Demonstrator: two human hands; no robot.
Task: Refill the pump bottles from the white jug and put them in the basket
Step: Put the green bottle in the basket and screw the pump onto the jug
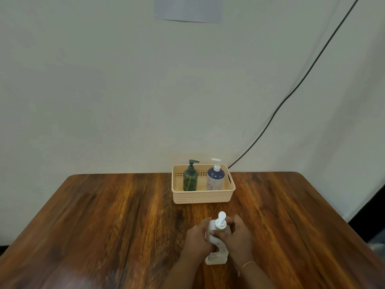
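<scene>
Left hand (198,236) and right hand (237,234) curling round the white jug (216,257) on the table (104,215), green bottle (190,180) and blue bottle (216,178) standing in the basket (203,198) behind

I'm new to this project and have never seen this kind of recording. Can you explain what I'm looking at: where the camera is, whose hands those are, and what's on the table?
There is no machine here: a person works with bare hands. The single picture comes from a wide-angle camera worn on the person's head, looking forward and down, so the arms enter from the bottom edge. The left hand and the right hand both grip a white pump bottle at the near part of the wooden table. Farther back, by the wall, sits a beige basket. It holds a dark green pump bottle on the left and a blue-and-white pump bottle on the right, both upright. A black cable runs down the wall behind.
</scene>
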